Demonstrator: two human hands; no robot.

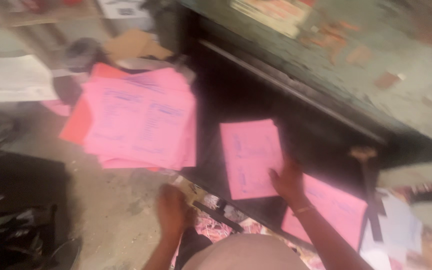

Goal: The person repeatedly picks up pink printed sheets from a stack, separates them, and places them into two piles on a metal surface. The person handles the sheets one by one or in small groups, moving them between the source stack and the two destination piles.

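Observation:
The view is motion-blurred. My right hand (287,179) lies flat on the lower right corner of a pink printed sheet (250,157) that sits on a dark machine bed (236,100). A second pink sheet (333,207) lies just right of my forearm. My left hand (172,207) rests low near the bed's front edge, beside a dark bar (218,216); whether it holds anything is unclear. A thick stack of pink printed sheets (138,120) lies to the left, over a red sheet (76,125).
A worn greenish metal surface (376,55) rises at the upper right. White paper (11,77) lies at far left, brown cardboard (136,46) at the top. Dark items (16,230) sit at lower left on a dusty floor (111,210). White sheets (401,230) lie at lower right.

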